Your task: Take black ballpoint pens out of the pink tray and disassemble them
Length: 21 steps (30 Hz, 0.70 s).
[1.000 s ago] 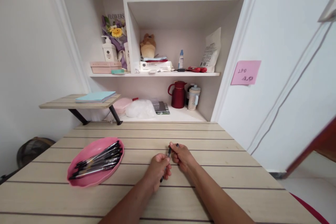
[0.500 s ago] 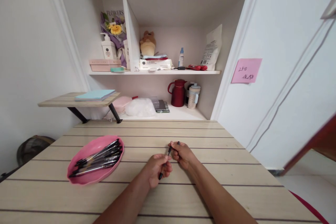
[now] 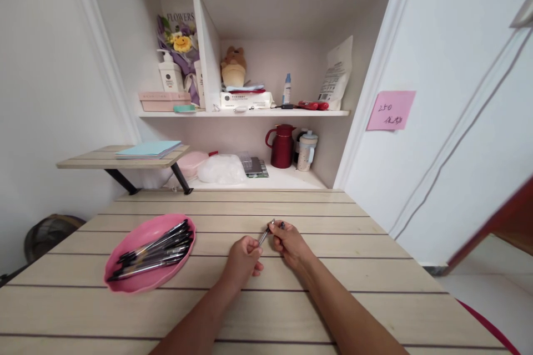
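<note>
Both of my hands meet above the middle of the wooden table (image 3: 358, 294). My left hand (image 3: 242, 259) is closed round the lower part of a slim dark pen (image 3: 264, 236), whose silvery tip points up and right. My right hand (image 3: 290, 244) is pinched shut right beside that tip, and a small dark piece (image 3: 282, 225) sticks out above its fingers. I cannot tell whether this piece is joined to the pen. To the left lies an oval pink dish (image 3: 139, 234) that holds several dark pens (image 3: 160, 248).
A small raised wooden stand (image 3: 112, 162) with a light blue notebook (image 3: 149, 149) sits at the table's far left. Behind is a white shelf unit with a red jug (image 3: 283, 148), a cup and bottles. A pink note (image 3: 390, 111) hangs on the right wall.
The pen's lower end no longer sticks out below my left hand. A silvery tip now shows between the hands, which have shifted slightly up the table.
</note>
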Motion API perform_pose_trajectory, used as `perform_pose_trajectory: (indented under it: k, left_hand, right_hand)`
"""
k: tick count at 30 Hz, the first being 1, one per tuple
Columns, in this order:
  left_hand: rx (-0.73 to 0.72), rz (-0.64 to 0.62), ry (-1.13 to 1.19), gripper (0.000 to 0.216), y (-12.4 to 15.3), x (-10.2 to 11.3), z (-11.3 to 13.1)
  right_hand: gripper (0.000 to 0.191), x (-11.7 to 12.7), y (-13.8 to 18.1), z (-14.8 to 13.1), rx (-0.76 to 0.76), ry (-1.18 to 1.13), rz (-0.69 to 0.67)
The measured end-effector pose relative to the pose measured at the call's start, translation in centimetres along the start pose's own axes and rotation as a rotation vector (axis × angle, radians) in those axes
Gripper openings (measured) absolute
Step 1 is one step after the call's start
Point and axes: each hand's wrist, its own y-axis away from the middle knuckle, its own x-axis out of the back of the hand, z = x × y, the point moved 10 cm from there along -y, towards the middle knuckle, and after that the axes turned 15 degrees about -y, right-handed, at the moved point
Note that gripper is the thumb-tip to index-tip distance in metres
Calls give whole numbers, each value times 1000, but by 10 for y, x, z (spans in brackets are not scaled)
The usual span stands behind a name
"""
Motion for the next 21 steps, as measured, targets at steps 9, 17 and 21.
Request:
perform_pose_trajectory:
  k: [9, 17, 21]
  left_hand:
    - [-83, 110, -161, 17, 1, 14, 7]
    - [-18, -63, -13, 24, 8, 1, 8]
    - [1, -241, 227, 37, 12, -10, 12]
  right_hand:
    - [34, 9, 0, -10, 118, 15, 99]
    - [32, 15, -4, -9, 95, -24, 82]
    - [31, 24, -6, -14, 131, -74, 133]
